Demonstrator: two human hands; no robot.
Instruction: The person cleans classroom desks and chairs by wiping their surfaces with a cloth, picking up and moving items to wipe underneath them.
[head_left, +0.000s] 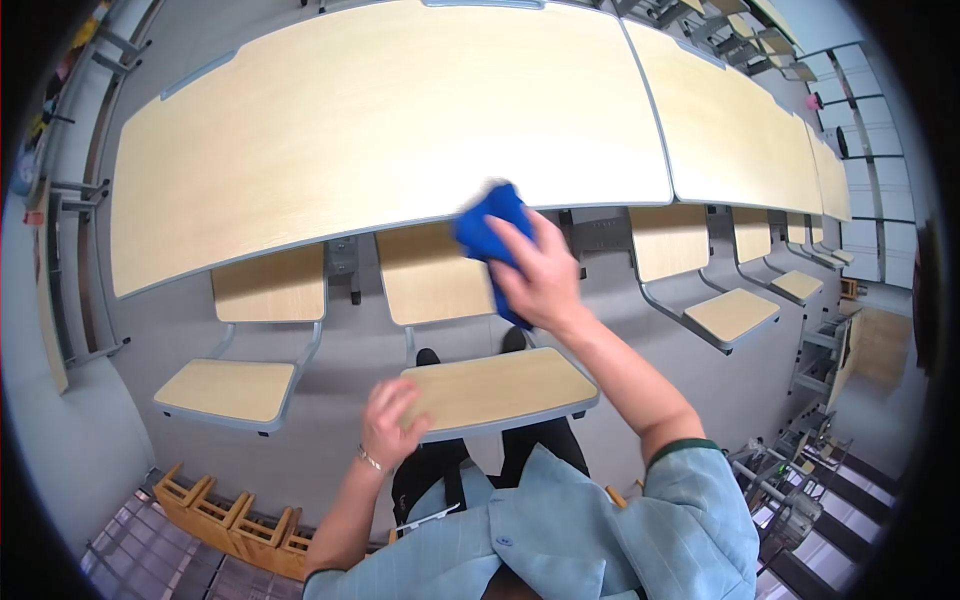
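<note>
A blue cloth [490, 235] hangs from my right hand [537, 275], whose fingers are closed on it, near the front edge of the long light-wood desk [400, 110]. The cloth's upper end overlaps the desk edge in view, and its lower end hangs down in front of a chair back [430, 272]. My left hand [392, 418], slightly blurred, is at the left end of the wooden seat [500, 388] in front of my body. Its fingers are apart and hold nothing; whether they touch the seat is unclear.
More desks [740, 120] continue to the right with attached chairs beneath. A seat [225, 390] stands at left and another [732, 317] at right. Small wooden stools [235, 525] line the lower left. Metal-framed furniture [790, 490] is at lower right.
</note>
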